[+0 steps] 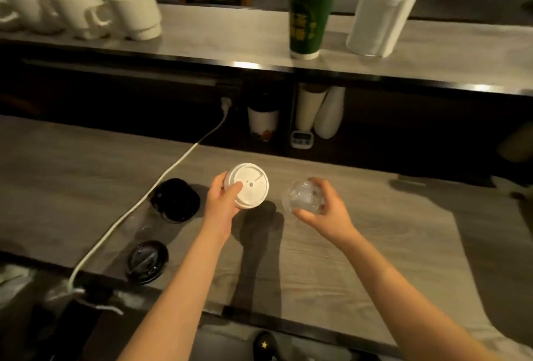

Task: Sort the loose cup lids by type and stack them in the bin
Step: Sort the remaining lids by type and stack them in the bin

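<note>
- Gripping a white lid (250, 184) by its rim, the left hand (222, 202) sits right of the white cable (161, 184).
- Right hand (326, 207), fingers curled, holds a clear lid (302, 197) farther right.
- Two black lids (176, 200) (147, 262) lie beside the cable.

A far lid (176, 200) and near lid (147, 262) lie on the surface (375, 245) left of the left grip (220, 202), beside a cable (173, 167).

White lid (250, 184) and clear lid (302, 197) are held aloft; far black lid (175, 200) and near black lid (147, 262) lie flat.
</note>
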Demonstrator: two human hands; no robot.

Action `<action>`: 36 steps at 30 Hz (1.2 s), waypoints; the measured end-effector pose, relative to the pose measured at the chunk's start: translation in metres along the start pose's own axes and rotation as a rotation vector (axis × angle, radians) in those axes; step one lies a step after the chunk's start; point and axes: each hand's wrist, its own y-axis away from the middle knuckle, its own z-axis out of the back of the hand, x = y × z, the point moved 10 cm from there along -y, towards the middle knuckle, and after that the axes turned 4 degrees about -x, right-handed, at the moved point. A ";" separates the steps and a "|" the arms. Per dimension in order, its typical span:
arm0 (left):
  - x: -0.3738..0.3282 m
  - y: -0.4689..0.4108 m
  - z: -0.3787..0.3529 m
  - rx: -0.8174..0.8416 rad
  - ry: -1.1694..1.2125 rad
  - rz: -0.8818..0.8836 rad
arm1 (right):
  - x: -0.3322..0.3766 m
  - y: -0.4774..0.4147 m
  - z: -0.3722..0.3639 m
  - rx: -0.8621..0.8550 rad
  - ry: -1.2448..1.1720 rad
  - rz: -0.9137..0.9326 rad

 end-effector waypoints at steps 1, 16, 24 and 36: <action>0.003 0.005 -0.021 0.036 -0.010 0.001 | -0.007 0.003 0.023 -0.035 -0.008 -0.013; 0.030 0.160 -0.357 0.600 -0.235 -0.113 | -0.089 0.087 0.389 -0.618 0.062 -0.106; 0.069 0.228 -0.489 0.701 -0.315 -0.162 | -0.147 0.133 0.518 -0.732 0.094 -0.177; 0.135 0.288 -0.564 0.751 -0.394 -0.078 | -0.261 0.189 0.580 -0.522 0.555 -0.580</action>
